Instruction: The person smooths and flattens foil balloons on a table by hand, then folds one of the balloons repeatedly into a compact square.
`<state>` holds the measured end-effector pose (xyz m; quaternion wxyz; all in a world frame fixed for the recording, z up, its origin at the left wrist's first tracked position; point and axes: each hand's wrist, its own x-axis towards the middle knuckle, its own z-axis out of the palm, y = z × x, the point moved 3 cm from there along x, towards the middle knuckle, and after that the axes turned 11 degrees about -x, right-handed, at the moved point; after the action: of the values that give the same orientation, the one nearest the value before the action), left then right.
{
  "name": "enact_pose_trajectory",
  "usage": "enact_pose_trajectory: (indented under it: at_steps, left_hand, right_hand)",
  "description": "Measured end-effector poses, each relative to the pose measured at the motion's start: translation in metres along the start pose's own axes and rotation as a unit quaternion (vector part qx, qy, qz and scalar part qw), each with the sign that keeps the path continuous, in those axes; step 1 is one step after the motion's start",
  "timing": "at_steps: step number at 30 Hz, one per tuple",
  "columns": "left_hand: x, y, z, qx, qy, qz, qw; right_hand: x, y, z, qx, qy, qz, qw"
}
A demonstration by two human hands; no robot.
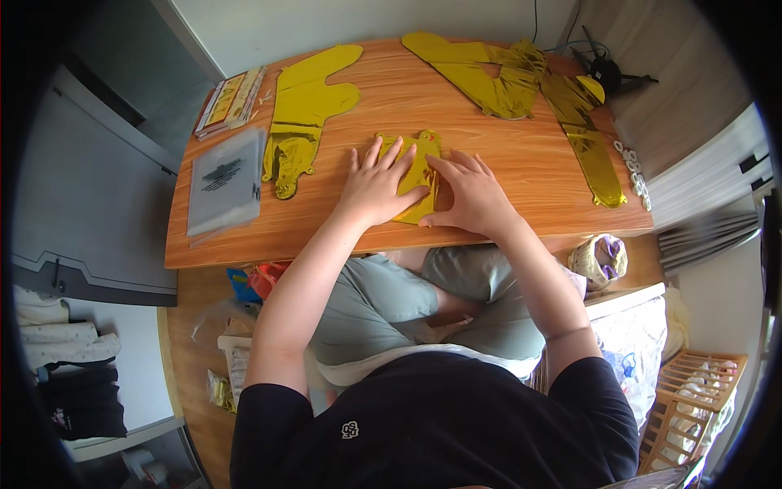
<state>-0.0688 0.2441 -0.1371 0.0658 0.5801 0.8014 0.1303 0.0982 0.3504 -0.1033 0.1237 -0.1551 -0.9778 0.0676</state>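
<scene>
A folded piece of gold foil (418, 173), like a flat, deflated foil balloon, lies on the wooden table (366, 98) near its front edge. My left hand (377, 186) rests on the foil's left side, its fingers spread and pointing away from me. Along the right side is my right hand (474, 196), fingers apart, with the thumb near the foil's lower corner. Small rounded tabs stick out at the foil's far end. Parts of the foil are hidden under both hands.
Flat gold foil balloons lie at the left (305, 98), far right (456, 65) and right edge (585, 143). Clear plastic bags (224, 204) and stacked printed cards (230, 102) sit at the left. White rings (634, 175) and a black device with antennas (604, 72) line the right.
</scene>
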Motion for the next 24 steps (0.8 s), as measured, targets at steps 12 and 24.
enact_pose_trajectory:
  at_steps: [12, 24]
  left_hand:
    - [0.0, -0.001, 0.0, 0.0, -0.002, 0.002, 1.0]
    - [0.001, -0.009, 0.001, -0.079, 0.009, 0.021, 0.997]
  right_hand:
    - [-0.007, 0.002, 0.012, -0.006, -0.037, 0.066, 0.997]
    - [-0.029, -0.018, 0.004, 0.055, 0.049, -0.091, 0.993]
